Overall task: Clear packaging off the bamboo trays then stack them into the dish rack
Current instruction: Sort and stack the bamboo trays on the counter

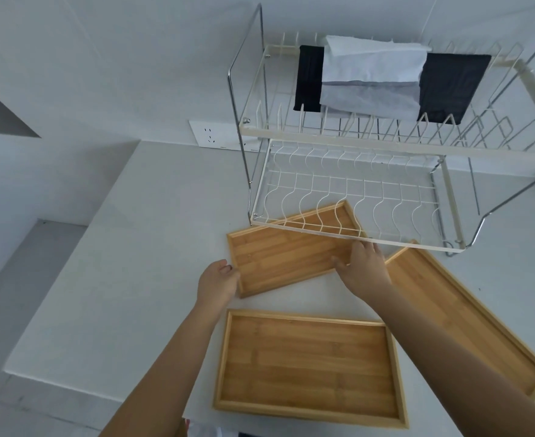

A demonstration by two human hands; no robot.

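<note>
Three bamboo trays lie on a white counter. The smallest tray (286, 253) sits tilted, its far end under the lower tier of the white wire dish rack (354, 238). My left hand (217, 283) grips its near left corner. My right hand (362, 266) grips its right edge, just below the rack's front rail. A medium tray (307, 364) lies flat close to me between my forearms. A long tray (468, 316) lies diagonally on the right, partly hidden by my right forearm. No packaging shows on the trays.
The rack's upper tier holds black cloths (449, 86) and a white cloth (373, 77) draped over its back. A wall socket (211, 135) sits left of the rack. The counter edge (55, 380) drops off at the left and front.
</note>
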